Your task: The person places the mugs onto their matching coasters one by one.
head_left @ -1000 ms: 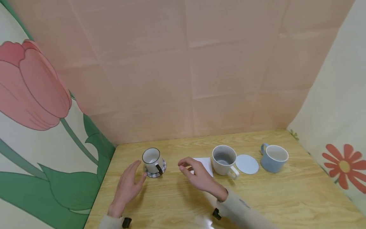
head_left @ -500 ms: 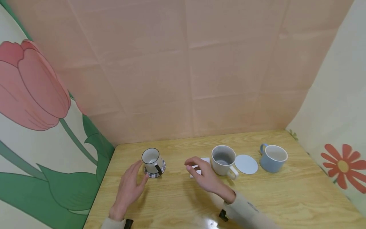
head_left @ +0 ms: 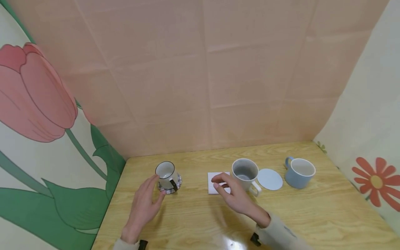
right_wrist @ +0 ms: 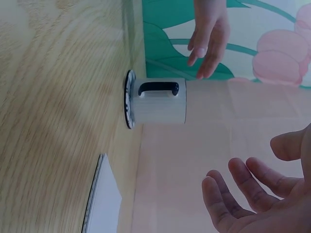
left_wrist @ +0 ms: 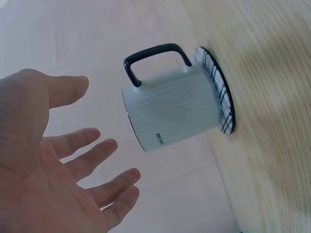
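Note:
A white mug (head_left: 165, 174) with a black rim and black handle stands upright on a round plaid coaster (left_wrist: 221, 92). My left hand (head_left: 145, 205) hovers by its near left side, fingers spread; the left wrist view shows a gap between them and the mug. Over a white square coaster (head_left: 213, 187) hangs my right hand (head_left: 235, 196), fingers loosely bent and holding nothing. Just beyond that hand is a larger white mug (head_left: 245, 170) with a grey inside, partly hidden by the hand; its handle points toward me.
To the right of the larger mug lies a pale round coaster (head_left: 270, 179). Farther right stands a blue mug (head_left: 300, 173), its handle at the back left. A pinkish cloth (head_left: 200, 86) hangs behind the wooden table (head_left: 181, 222), with flower-printed panels at both sides.
My right hand has moved right, from the square coaster's left side to over its right part, uncovering its left part. The left hand has shifted slightly right. The mugs stay put.

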`<state>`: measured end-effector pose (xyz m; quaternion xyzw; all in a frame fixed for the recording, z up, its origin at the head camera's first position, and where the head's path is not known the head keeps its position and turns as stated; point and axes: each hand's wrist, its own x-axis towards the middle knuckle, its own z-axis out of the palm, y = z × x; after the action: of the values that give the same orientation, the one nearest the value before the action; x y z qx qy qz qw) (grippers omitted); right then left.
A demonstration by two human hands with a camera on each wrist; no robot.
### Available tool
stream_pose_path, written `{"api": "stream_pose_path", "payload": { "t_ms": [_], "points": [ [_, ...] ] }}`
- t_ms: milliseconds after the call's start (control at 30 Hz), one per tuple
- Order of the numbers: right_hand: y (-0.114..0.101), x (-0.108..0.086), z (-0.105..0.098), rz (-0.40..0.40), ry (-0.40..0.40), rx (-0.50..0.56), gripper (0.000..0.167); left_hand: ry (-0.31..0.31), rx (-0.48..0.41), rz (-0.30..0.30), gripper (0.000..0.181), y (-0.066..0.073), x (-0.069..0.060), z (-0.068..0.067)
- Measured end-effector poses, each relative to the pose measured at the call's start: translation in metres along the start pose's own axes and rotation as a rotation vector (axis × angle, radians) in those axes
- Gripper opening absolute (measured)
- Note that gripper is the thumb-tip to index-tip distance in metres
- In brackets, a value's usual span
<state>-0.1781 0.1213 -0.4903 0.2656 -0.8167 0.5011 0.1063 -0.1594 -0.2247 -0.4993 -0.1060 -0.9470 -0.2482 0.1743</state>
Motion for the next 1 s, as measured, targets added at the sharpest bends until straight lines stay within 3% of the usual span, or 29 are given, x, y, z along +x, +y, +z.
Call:
{"api": "stream_pose_path", "payload": {
  "t_ms": [1000],
  "points": [
    [0.01, -0.02, -0.053, 0.044, 0.065, -0.074, 0.019, -0.035, -0.017, 0.038, 0.065, 0.032, 0.002, 0.01]
  ]
}}
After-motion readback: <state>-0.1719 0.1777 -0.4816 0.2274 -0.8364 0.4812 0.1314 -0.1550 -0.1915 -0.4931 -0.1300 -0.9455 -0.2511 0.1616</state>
